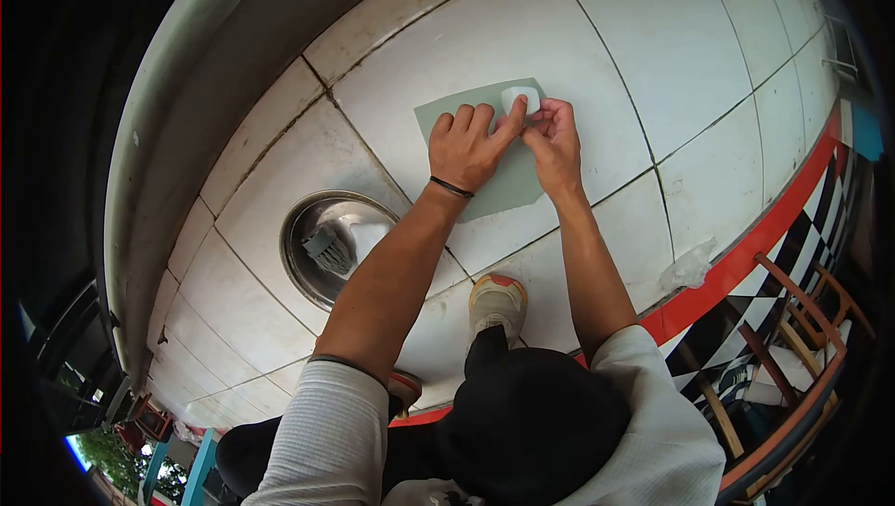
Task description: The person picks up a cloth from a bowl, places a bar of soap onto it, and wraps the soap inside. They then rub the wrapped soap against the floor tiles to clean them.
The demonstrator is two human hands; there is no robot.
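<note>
Head view, looking down over the person's own cap and shoulders onto a white tiled surface [597,40] with dark grout lines. A grey-green sheet [508,184], flat and irregular in outline, lay on the tiles across a grout joint. Both hands met at its upper edge. The left hand [471,144], with a thin black band [451,187] at the wrist, lay knuckles up on the sheet, its fingers curled and the forefinger stretched toward a small white piece [520,96]. The right hand [555,138] was just beside it, fingertips bent in against the same white piece. The piece sat at the top edge of the sheet, touched by the fingertips of both hands; whether either hand pinched it or merely pressed it flat could not be told. What the piece was made of could not be told either.

To the left of the arms, a round metal basin [303,268] was set on the tiles, holding a brush [326,247] with pale bristles and some white matter. A crumpled clear plastic scrap [688,268] lay to the right, near a red band [746,254] bordering the tiles. Beyond the band were black-and-white checks and a wooden chair [802,338]. A shoe [497,301] with a red toe rested on the tiles between the forearms.
</note>
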